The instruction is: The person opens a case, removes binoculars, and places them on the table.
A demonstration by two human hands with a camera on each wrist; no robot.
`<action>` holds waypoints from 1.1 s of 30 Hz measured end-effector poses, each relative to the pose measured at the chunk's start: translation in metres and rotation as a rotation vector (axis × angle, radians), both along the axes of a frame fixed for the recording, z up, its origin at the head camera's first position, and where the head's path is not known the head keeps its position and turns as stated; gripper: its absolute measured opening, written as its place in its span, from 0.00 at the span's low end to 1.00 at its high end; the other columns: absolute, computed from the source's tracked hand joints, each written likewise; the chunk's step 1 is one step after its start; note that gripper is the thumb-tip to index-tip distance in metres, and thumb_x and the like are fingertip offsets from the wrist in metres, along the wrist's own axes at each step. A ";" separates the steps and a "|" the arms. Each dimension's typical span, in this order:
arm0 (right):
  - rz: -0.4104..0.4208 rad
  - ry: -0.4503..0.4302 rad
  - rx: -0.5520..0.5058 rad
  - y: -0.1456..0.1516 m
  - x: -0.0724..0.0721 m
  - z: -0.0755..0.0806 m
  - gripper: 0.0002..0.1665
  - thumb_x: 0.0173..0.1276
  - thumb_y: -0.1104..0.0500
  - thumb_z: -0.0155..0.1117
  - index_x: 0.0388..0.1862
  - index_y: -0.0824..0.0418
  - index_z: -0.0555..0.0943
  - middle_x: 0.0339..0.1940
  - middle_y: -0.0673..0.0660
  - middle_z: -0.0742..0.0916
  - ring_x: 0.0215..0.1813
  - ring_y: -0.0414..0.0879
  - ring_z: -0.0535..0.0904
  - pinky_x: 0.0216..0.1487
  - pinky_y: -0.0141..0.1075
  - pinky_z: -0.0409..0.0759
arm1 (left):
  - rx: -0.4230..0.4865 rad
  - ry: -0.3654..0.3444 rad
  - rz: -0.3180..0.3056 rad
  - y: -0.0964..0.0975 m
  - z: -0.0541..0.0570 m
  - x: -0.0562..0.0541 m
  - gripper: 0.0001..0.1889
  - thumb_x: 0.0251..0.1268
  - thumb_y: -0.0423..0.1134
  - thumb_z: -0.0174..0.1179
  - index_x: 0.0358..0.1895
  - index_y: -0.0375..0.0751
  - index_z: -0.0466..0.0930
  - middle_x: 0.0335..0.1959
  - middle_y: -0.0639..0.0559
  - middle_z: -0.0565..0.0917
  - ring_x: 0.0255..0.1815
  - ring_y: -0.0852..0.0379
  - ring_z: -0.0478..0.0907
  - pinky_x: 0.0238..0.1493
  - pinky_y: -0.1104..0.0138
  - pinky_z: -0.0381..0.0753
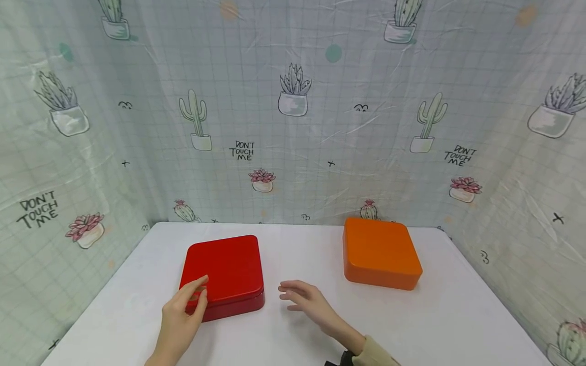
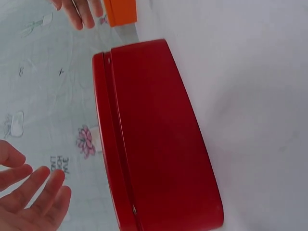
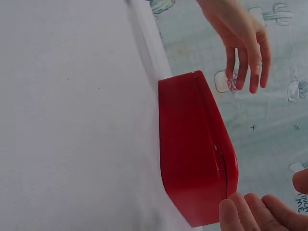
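A red lidded box (image 1: 226, 269) rests on the white table, left of the middle, its lid seated with a thin seam showing in the left wrist view. Over its front left corner hovers my left hand (image 1: 179, 311), fingers relaxed and slightly bent, nothing between them. My right hand (image 1: 309, 302) is held just right of the red box, fingers loosely spread and holding nothing. In the right wrist view, the right fingertips (image 3: 255, 211) overlap the red box's near end, while the left hand (image 3: 243, 43) hangs beyond it.
An orange box (image 1: 380, 251) stands at the back right of the white table (image 1: 302, 345). Behind and on both sides hangs a grid-patterned curtain (image 1: 329, 132) printed with cacti and lettering. The table's back edge meets this curtain.
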State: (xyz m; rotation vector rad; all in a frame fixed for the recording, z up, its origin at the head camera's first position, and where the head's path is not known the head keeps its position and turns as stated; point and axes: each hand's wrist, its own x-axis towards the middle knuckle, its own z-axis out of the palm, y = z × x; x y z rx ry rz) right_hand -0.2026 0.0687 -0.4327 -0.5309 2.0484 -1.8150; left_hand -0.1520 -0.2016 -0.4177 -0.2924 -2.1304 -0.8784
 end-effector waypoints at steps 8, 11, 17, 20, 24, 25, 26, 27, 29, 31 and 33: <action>0.012 -0.122 -0.066 -0.015 -0.004 0.005 0.27 0.67 0.51 0.49 0.58 0.66 0.68 0.57 0.66 0.76 0.55 0.58 0.75 0.49 0.42 0.78 | 0.034 -0.137 0.181 -0.016 0.004 0.002 0.19 0.46 0.23 0.60 0.46 0.34 0.77 0.39 0.44 0.83 0.33 0.68 0.72 0.33 0.92 0.66; 0.016 -0.158 -0.090 -0.020 -0.005 0.005 0.28 0.67 0.50 0.50 0.59 0.67 0.67 0.57 0.66 0.76 0.56 0.58 0.75 0.50 0.42 0.78 | 0.045 -0.193 0.239 -0.022 0.005 0.002 0.18 0.49 0.25 0.59 0.48 0.35 0.77 0.41 0.43 0.82 0.36 0.56 0.76 0.33 0.89 0.68; 0.014 -0.233 -0.147 -0.029 -0.004 0.002 0.27 0.66 0.51 0.51 0.58 0.67 0.68 0.56 0.64 0.77 0.55 0.57 0.76 0.51 0.43 0.77 | 0.111 -0.233 0.326 -0.036 0.002 0.003 0.16 0.51 0.26 0.57 0.46 0.35 0.78 0.41 0.41 0.83 0.32 0.79 0.71 0.27 0.80 0.72; 0.004 -0.278 -0.154 -0.031 -0.003 0.001 0.27 0.64 0.50 0.54 0.57 0.65 0.70 0.54 0.61 0.79 0.52 0.52 0.78 0.51 0.43 0.77 | 0.136 -0.247 0.347 -0.040 0.001 0.004 0.15 0.51 0.26 0.56 0.46 0.36 0.78 0.40 0.41 0.83 0.31 0.93 0.57 0.26 0.85 0.69; -0.002 -0.313 -0.161 -0.033 -0.004 -0.003 0.27 0.63 0.51 0.55 0.57 0.65 0.70 0.53 0.59 0.79 0.50 0.49 0.79 0.51 0.43 0.77 | 0.132 -0.300 0.366 -0.052 -0.017 -0.005 0.16 0.53 0.29 0.56 0.48 0.38 0.77 0.43 0.40 0.82 0.32 0.78 0.72 0.25 0.79 0.74; -0.005 -0.320 -0.165 -0.033 -0.004 -0.004 0.27 0.63 0.51 0.55 0.57 0.65 0.70 0.53 0.59 0.80 0.50 0.49 0.79 0.51 0.43 0.77 | 0.123 -0.322 0.377 -0.059 -0.032 -0.013 0.17 0.55 0.32 0.56 0.50 0.41 0.76 0.44 0.42 0.81 0.34 0.71 0.75 0.25 0.76 0.76; -0.009 -0.326 -0.167 -0.033 -0.005 -0.005 0.26 0.63 0.51 0.55 0.57 0.65 0.70 0.53 0.60 0.80 0.50 0.49 0.79 0.51 0.43 0.77 | 0.121 -0.343 0.387 -0.066 -0.047 -0.020 0.18 0.55 0.33 0.56 0.52 0.44 0.75 0.45 0.43 0.81 0.36 0.64 0.77 0.26 0.73 0.78; -0.013 -0.332 -0.169 -0.033 -0.005 -0.006 0.26 0.64 0.51 0.54 0.57 0.65 0.70 0.53 0.60 0.80 0.50 0.49 0.79 0.51 0.43 0.77 | 0.116 -0.365 0.396 -0.073 -0.060 -0.028 0.19 0.57 0.35 0.56 0.53 0.46 0.74 0.47 0.44 0.81 0.39 0.57 0.78 0.28 0.69 0.80; -0.020 -0.346 -0.177 -0.034 -0.005 -0.006 0.26 0.64 0.52 0.54 0.57 0.65 0.70 0.53 0.60 0.80 0.49 0.48 0.79 0.51 0.43 0.77 | 0.109 -0.409 0.400 -0.076 -0.073 -0.035 0.19 0.58 0.38 0.55 0.55 0.48 0.72 0.48 0.46 0.80 0.41 0.52 0.77 0.30 0.67 0.81; -0.019 -0.355 -0.185 -0.034 -0.005 -0.006 0.26 0.65 0.51 0.53 0.57 0.66 0.70 0.53 0.60 0.80 0.49 0.48 0.80 0.51 0.43 0.77 | 0.130 -0.445 0.384 -0.068 -0.062 -0.031 0.19 0.58 0.36 0.54 0.55 0.45 0.72 0.49 0.44 0.79 0.42 0.48 0.78 0.29 0.66 0.81; -0.014 -0.362 -0.194 -0.035 -0.005 -0.007 0.26 0.65 0.51 0.52 0.57 0.66 0.70 0.53 0.60 0.80 0.49 0.48 0.79 0.51 0.43 0.77 | 0.148 -0.460 0.361 -0.051 -0.037 -0.018 0.18 0.56 0.33 0.55 0.53 0.39 0.73 0.48 0.39 0.79 0.40 0.45 0.78 0.26 0.68 0.80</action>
